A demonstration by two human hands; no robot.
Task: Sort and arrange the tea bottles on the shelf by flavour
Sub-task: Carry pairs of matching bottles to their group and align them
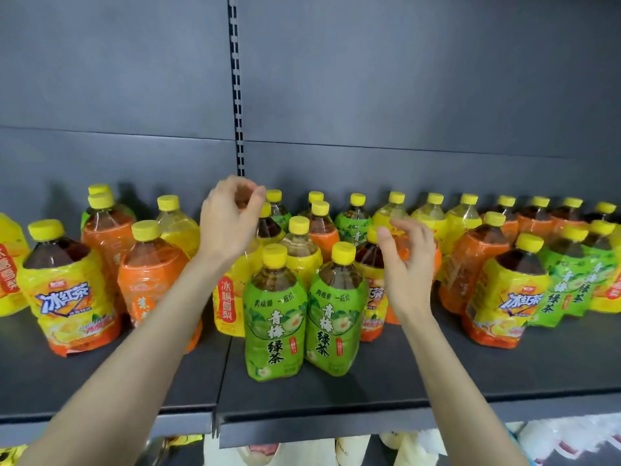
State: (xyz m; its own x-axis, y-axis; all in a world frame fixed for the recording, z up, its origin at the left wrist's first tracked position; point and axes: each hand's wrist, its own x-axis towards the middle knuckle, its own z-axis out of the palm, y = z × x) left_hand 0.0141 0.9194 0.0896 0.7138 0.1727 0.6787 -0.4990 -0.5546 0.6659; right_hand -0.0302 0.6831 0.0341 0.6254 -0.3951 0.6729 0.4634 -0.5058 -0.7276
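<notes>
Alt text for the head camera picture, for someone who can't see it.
Two hands reach over a shelf of yellow-capped tea bottles labelled green, orange and yellow. The left hand curls over the back rows; the right hand is open behind two green bottles in front.

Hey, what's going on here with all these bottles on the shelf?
A person is sorting tea bottles on a dark shelf. Their left hand is curled over the top of a bottle in the middle rows, but the fingers hide whether it has a grip. The right hand is open and reaches in among the bottles. Two green-labelled bottles stand side by side at the front. Behind and to both sides, yellow, orange and green labels are mixed together.
</notes>
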